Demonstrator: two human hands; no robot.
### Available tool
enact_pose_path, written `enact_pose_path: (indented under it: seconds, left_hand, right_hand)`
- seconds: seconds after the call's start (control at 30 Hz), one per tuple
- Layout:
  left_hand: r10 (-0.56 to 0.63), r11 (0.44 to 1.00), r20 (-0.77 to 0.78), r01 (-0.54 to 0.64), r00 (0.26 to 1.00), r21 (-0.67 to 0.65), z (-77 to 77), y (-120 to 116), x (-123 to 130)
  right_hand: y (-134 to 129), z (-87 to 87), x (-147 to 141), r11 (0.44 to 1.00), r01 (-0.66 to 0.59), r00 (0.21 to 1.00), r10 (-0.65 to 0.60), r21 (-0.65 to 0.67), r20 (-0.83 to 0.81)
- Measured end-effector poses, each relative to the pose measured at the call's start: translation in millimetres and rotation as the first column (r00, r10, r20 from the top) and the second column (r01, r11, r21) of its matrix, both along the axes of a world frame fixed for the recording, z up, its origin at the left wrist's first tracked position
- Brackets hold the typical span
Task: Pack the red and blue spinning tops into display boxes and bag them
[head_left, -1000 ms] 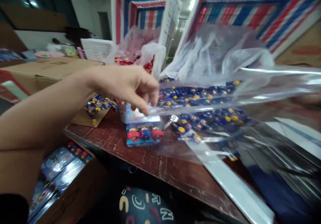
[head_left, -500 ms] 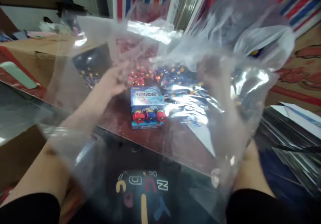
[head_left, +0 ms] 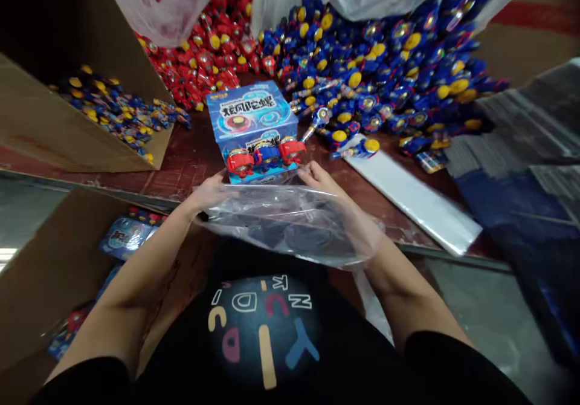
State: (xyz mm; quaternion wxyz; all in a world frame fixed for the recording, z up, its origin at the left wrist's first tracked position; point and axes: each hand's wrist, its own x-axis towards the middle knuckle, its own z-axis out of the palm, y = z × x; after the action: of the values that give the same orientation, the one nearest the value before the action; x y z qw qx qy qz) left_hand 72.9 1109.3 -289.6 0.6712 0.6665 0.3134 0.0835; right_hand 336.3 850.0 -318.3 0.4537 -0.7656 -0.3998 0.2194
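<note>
Along the table's (head_left: 193,154) left side, we have an open carton (head_left: 54,130) with small toys (head_left: 122,115) inside. Red toys (head_left: 199,63) heap toward the far edge. Our left hand (head_left: 208,193) grips one side of a clear bag (head_left: 281,217) at the near edge, just before a blue box (head_left: 254,112) with three toys on its front. Our right hand (head_left: 319,178) pinches the bag's other side. Farther right, blue toys (head_left: 385,81) heap up behind a white strip (head_left: 412,196) reaching the near edge.
</note>
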Motion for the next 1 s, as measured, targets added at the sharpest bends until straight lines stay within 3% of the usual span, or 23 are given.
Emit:
enact_pose_path:
  seconds: [0.1, 0.2, 0.3, 0.37, 0.47, 0.5, 0.57, 0.63, 0.7, 0.77, 0.83, 0.93, 1.0]
  left_hand:
    - [-0.098, 0.993, -0.066, 0.102, 0.993, 0.065, -0.7, -9, -13]
    - [-0.206, 0.960, -0.147, 0.229, 0.967, 0.159, 3.4, -15, -46]
    - [-0.338, 0.891, -0.238, 0.391, 0.911, 0.232, 1.9, -13, -74]
    - [-0.440, 0.774, -0.317, 0.534, 0.840, 0.342, -3.3, -7, -86]
    - [-0.556, 0.493, -0.413, 0.686, 0.721, 0.535, -16.9, 0, -97]
    - [-0.575, 0.424, -0.426, 0.699, 0.699, 0.576, -22.4, 1, -99]
    - [-0.583, 0.353, -0.434, 0.695, 0.687, 0.626, -33.3, 1, -100]
    - [-0.551, 0.340, -0.435, 0.667, 0.712, 0.662, -41.1, 0, -99]
    - [-0.539, 0.325, -0.449, 0.668, 0.713, 0.670, -42.4, 2, -97]
    - [-0.554, 0.307, -0.459, 0.683, 0.694, 0.662, -33.9, 6, -97]
    - [-0.588, 0.324, -0.421, 0.678, 0.691, 0.660, -14.0, 8, -100]
    - [-0.618, 0.469, -0.215, 0.574, 0.756, 0.671, 31.0, 6, -101]
    - [-0.589, 0.592, -0.061, 0.481, 0.806, 0.647, 57.8, 3, -95]
  right_hand:
    - [-21, 2.8, -34, 1.000, -0.023, 1.000, 0.023, -0.021, -0.022]
    - [-68, 14.1, -71, 0.990, -0.042, 0.998, 0.037, -0.131, -0.042]
    - [-118, 24.2, -94, 0.959, -0.114, 0.993, 0.101, -0.258, -0.063]
    - [-143, 28.1, -100, 0.900, -0.274, 0.961, 0.267, -0.339, -0.068]
    - [-156, 28.4, -104, 0.780, -0.460, 0.845, 0.531, -0.424, 0.060]
    - [-154, 26.8, -105, 0.762, -0.470, 0.804, 0.578, -0.445, 0.141]
    - [-141, 22.2, -106, 0.756, -0.424, 0.737, 0.608, -0.499, 0.294]
    - [-125, 19.0, -106, 0.739, -0.341, 0.701, 0.612, -0.581, 0.367]
    - [-111, 21.9, -101, 0.697, -0.282, 0.714, 0.612, -0.659, 0.341]
    - [-106, 34.3, -91, 0.680, -0.326, 0.749, 0.610, -0.657, 0.260]
    - [-107, 55.5, -77, 0.723, -0.449, 0.776, 0.607, -0.525, 0.171]
    - [-108, 90.2, -51, 0.795, -0.561, 0.814, 0.580, -0.231, 0.020]
    - [-101, 102.0, -35, 0.864, -0.498, 0.864, 0.488, -0.072, -0.121]
